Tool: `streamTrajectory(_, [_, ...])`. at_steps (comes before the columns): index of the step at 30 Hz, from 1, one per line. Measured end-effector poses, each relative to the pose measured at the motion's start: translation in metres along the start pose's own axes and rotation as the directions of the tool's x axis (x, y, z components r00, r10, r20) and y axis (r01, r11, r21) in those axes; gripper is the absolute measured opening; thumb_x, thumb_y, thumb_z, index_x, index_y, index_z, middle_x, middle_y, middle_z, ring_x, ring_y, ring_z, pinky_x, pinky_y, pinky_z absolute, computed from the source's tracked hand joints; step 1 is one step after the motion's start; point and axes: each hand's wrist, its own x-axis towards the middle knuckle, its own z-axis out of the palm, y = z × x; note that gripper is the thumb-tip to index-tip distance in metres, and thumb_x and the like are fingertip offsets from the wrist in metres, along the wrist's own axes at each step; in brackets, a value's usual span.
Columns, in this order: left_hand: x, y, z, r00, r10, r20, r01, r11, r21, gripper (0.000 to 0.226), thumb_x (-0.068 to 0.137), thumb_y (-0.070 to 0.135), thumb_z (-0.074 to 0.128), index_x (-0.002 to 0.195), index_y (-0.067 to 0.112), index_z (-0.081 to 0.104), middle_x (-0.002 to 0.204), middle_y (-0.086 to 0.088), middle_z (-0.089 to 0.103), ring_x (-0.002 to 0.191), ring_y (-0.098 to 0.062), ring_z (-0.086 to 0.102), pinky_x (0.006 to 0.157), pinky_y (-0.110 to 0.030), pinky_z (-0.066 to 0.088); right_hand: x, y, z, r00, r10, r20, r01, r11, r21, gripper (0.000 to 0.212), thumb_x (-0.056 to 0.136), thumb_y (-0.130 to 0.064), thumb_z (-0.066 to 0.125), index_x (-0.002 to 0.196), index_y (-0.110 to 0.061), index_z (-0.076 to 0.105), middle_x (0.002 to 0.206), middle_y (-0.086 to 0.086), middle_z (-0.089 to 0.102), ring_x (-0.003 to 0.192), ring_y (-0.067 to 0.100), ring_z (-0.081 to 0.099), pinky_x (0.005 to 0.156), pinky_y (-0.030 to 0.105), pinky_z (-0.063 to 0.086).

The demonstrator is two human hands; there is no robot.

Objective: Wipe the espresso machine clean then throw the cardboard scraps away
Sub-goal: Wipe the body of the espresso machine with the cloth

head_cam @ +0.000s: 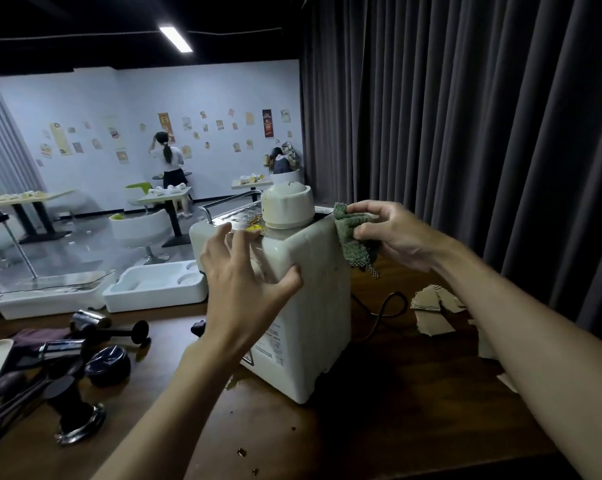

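Note:
The cream espresso machine [313,306] stands on the dark wooden table [379,410], its back corner toward me and a round cap on top. My left hand [247,282] grips its upper near corner, thumb on the right face and fingers over the top edge. My right hand [393,233] holds a green cloth [353,237] against the machine's upper right edge. Cardboard scraps [434,310] lie on the table to the right, behind my right forearm.
A black power cord [386,306] loops beside the machine. Tampers, a portafilter and dark lids [95,351] clutter the table's left. White trays [154,289] sit behind them. A grey curtain [465,133] hangs close on the right. People stand far back in the room.

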Motion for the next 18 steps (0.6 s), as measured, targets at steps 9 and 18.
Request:
streamTrajectory(9, [0.021, -0.042, -0.035, 0.988, 0.040, 0.152, -0.008, 0.979, -0.202, 0.068, 0.062, 0.051, 0.063, 0.123, 0.024, 0.052, 0.144, 0.010, 0.037, 0.118, -0.025, 0.055, 0.074, -0.032, 0.056, -0.035, -0.002, 0.027, 0.989, -0.101, -0.104, 0.095, 0.994, -0.056, 0.035, 0.087, 0.010, 0.060, 0.116, -0.009, 0.060, 0.101, 0.010, 0.065, 0.086, 0.015, 0.067, 0.077, 0.029, 0.059])
streamTrajectory(18, [0.042, -0.065, -0.062, 0.936, 0.127, 0.328, -0.019, 0.950, -0.313, 0.068, 0.059, 0.047, 0.061, 0.124, 0.026, 0.052, 0.152, 0.021, 0.031, 0.119, 0.024, 0.040, 0.077, 0.000, 0.043, -0.057, -0.008, 0.067, 0.980, -0.157, -0.126, 0.140, 0.981, -0.136, 0.037, 0.083, 0.013, 0.063, 0.114, -0.007, 0.061, 0.107, 0.017, 0.066, 0.091, 0.026, 0.067, 0.084, 0.040, 0.059])
